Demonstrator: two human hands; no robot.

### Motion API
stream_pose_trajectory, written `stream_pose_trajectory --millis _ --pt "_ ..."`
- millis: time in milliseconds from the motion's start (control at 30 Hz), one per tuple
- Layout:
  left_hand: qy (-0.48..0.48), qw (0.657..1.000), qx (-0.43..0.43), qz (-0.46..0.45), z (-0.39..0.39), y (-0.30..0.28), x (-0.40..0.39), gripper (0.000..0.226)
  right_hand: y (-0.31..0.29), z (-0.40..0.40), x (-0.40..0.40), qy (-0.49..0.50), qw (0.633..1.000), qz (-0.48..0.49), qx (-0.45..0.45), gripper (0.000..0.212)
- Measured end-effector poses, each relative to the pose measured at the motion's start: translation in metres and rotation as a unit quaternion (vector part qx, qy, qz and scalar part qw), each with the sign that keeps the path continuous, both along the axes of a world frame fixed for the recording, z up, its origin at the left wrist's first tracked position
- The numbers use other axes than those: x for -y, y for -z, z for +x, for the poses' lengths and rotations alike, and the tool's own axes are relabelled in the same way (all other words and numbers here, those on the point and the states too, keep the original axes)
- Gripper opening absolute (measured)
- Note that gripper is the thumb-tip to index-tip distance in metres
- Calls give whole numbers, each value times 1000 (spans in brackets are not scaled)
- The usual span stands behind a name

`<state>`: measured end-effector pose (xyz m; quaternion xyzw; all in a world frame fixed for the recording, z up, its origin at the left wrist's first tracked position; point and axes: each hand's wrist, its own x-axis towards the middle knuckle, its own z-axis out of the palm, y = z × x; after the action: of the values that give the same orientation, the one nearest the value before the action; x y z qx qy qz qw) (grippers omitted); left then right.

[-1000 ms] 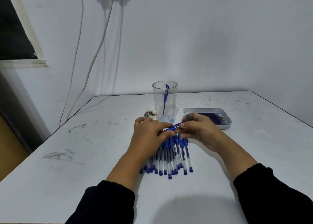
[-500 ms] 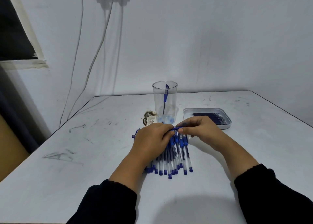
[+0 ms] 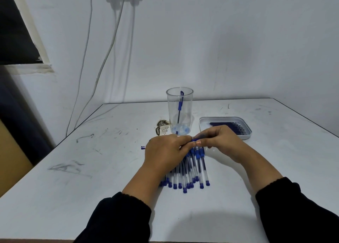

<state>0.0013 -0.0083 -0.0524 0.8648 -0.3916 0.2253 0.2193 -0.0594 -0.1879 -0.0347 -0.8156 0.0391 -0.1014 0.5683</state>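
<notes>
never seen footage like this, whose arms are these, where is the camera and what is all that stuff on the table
No machine here: a person wears a camera on the head, looking forward and down, so you see their own arms in black sleeves. The left hand and right hand together hold one pen over a pile of blue-capped pens on a white table. Behind stand a clear cup with another pen standing in it, and a shallow tray of thin dark blue sticks.
</notes>
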Motion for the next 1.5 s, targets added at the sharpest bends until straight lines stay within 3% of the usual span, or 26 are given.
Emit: stream_pose_trajectory --millis 267,400,500,633,833,967,1067,1167,1333,1500 --pt "18 1000 22 -3 8 6 1 34 2 0 8 13 999 -47 -15 14" --pt "14 999 29 -44 16 10 -2 32 7 2 24 116 992 -46 9 9" --pt "-1 998 30 -55 21 13 -5 30 16 4 36 188 974 -127 -23 5" --pt "-11 998 26 -63 21 13 -5 27 23 5 38 206 940 -257 -92 13" --pt "-8 997 -54 -62 19 10 -5 23 24 8 30 224 916 -313 -110 17" --pt "23 996 -55 -64 18 11 -4 22 22 5 29 226 913 -324 -98 14" --pt "55 996 -14 -65 21 12 -4 19 19 4 25 229 933 -273 -37 13" --pt "73 994 25 -80 22 14 -3 18 12 6 9 187 973 -132 23 19" --pt "91 991 57 -85 21 13 -2 15 11 6 -22 97 994 -47 -22 36" --pt "91 990 64 -91 20 14 -2 13 7 3 -26 55 997 47 -5 13"
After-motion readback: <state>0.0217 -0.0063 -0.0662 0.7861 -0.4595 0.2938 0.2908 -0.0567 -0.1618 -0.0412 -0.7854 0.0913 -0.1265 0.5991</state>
